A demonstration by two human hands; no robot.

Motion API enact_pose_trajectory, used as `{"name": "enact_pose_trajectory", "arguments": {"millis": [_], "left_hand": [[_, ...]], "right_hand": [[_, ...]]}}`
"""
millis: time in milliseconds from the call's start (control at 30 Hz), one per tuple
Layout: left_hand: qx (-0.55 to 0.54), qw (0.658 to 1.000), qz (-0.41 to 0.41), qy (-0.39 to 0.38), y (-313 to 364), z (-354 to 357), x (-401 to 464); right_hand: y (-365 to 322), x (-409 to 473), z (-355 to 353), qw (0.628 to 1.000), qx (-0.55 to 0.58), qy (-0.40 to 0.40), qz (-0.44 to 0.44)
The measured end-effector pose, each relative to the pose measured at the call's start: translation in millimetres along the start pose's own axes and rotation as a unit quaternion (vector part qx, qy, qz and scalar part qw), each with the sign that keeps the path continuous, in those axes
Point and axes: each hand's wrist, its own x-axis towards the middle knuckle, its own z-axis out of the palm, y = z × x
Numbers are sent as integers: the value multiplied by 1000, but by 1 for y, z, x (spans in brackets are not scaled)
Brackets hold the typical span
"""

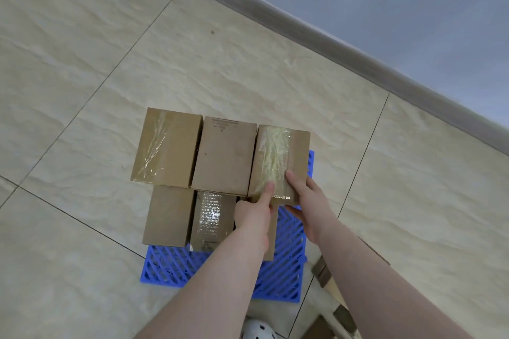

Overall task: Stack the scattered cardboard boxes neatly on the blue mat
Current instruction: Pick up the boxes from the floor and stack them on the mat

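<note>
Several cardboard boxes stand stacked on the blue lattice mat (278,275). Three form the upper row: a taped left box (166,147), a plain middle box (224,155) and a right box with yellowed tape (279,159). Below them lie a plain box (168,216) and a taped box (212,221). My left hand (254,213) touches the right box's near edge with its forefinger stretched on top. My right hand (309,203) grips that box's near right corner, fingers on top and thumb underneath.
Beige floor tiles (220,63) surround the mat. A grey skirting board (330,44) and wall run diagonally at the upper right. More cardboard (325,272) lies at the lower right beside my right arm. A white perforated shoe (259,329) shows at the bottom edge.
</note>
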Motion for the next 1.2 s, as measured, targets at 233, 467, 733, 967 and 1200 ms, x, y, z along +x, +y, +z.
{"name": "enact_pose_trajectory", "arguments": {"millis": [233, 467, 733, 967, 1200], "left_hand": [[48, 999, -18, 16, 5, 3, -9], [136, 989, -53, 32, 8, -14, -84], [138, 987, 33, -72, 33, -29, -267], [161, 972, 94, -142, 19, -46, -441], [180, 967, 97, -155, -47, -62, -558]], "right_hand": [[-5, -7, -2, 999, -43, 17, 10], [-22, -68, -22, 994, -59, 83, 36], [-68, -231, -59, 995, 33, 93, 28], [-84, -426, -89, 991, 109, 79, -12], [-53, -558, -147, 980, 148, 130, -36]]}}
